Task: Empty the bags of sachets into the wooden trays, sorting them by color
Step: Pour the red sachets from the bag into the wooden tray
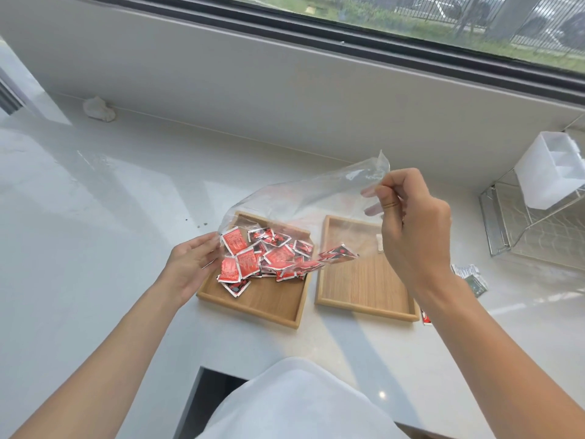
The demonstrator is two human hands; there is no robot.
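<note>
Centrally, a clear plastic bag (304,198) is held slanted above the two trays, its high end to the right and its low end to the left. Red sachets (269,258) are bunched at the low end and are heaped over the far part of the left wooden tray (253,308); some already lie on the tray's floor, while a few near the bag's right side reach toward the right wooden tray (364,280). Both trays are set side by side, apart, on the pale counter (95,201).

The bag's upper corner is pinched by the right hand (411,229), which is raised above the right tray with the wrist bent, the back of the hand toward the camera and the fingers curled in on the film. A thin ring is worn on one finger. The left hand (193,264) is held low beside the left tray, palm turned inward, with its fingers nearly straight and close together, their tips touching the bag's lower edge. Both forearms are bare.

Just beyond the right tray, a single red sachet (426,318) is partly hidden by the right forearm, and several green and white sachets (471,277) lie on the counter. Farther right, a white container (550,169) is seated on a wire rack (506,223). A crumpled white object (98,109) rests by the wall at far left.
</note>
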